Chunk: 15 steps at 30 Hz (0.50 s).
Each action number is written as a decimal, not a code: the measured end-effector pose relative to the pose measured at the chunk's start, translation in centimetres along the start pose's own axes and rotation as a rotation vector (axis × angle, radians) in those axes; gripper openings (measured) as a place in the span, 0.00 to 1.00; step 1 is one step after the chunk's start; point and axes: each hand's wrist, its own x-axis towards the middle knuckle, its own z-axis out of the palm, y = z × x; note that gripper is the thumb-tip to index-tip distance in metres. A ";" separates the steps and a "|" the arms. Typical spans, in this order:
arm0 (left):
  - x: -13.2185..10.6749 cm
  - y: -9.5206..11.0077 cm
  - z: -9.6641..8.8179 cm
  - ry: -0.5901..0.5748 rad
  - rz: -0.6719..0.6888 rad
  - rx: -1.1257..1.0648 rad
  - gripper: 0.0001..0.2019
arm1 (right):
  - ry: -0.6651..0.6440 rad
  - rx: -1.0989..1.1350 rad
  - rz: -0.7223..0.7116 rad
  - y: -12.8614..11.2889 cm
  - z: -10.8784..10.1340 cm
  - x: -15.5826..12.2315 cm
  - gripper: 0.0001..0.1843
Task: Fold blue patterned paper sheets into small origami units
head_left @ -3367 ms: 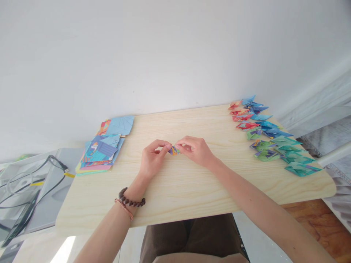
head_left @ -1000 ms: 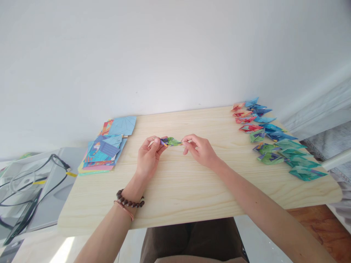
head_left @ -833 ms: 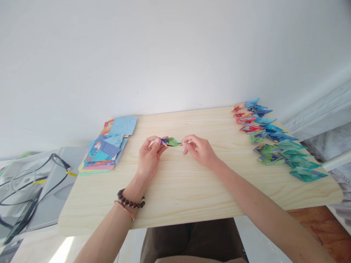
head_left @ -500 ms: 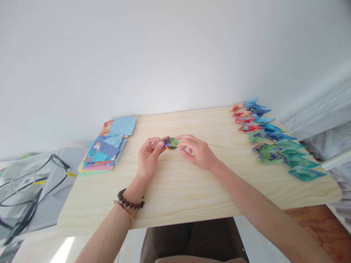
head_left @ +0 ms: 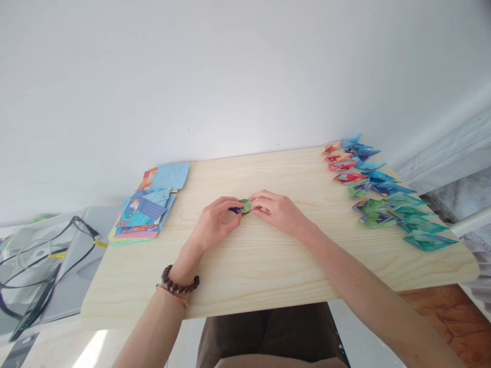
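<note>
A small folded paper piece [head_left: 246, 205], patterned green and purple with a bit of orange, is held over the middle of the wooden table [head_left: 261, 276]. My left hand [head_left: 215, 221], with a dark bead bracelet at its wrist, pinches the piece from the left between thumb and fingers. From the right, my right hand [head_left: 276, 210] grips its other end with thumb and fingertips. Fingers cover both ends, so only the centre and a dark left tip show.
Several folded paper figures [head_left: 378, 203] in red, blue and green line the table's right side. A stack of patterned paper sheets [head_left: 143, 209] lies at the left. Beyond the left edge is a grey-white bin [head_left: 72, 271] with cables. A white wall [head_left: 245, 76] stands behind.
My left hand has shifted right along the paper piece, its fingers now over the top. My right fingers have closed onto the other end. The piece sits slightly lower and further right.
</note>
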 end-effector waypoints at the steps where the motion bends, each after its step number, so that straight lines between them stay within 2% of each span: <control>1: 0.1 0.0 0.1 0.000 0.014 0.037 0.11 | -0.005 -0.003 0.003 0.0 0.0 0.0 0.06; 8: 0.2 -0.4 1.0 -0.018 -0.011 0.206 0.10 | 0.002 -0.052 0.026 -0.4 0.5 0.1 0.09; 15: -0.1 -0.3 1.1 -0.029 0.022 0.328 0.10 | -0.010 -0.185 0.076 -1.2 1.4 0.5 0.08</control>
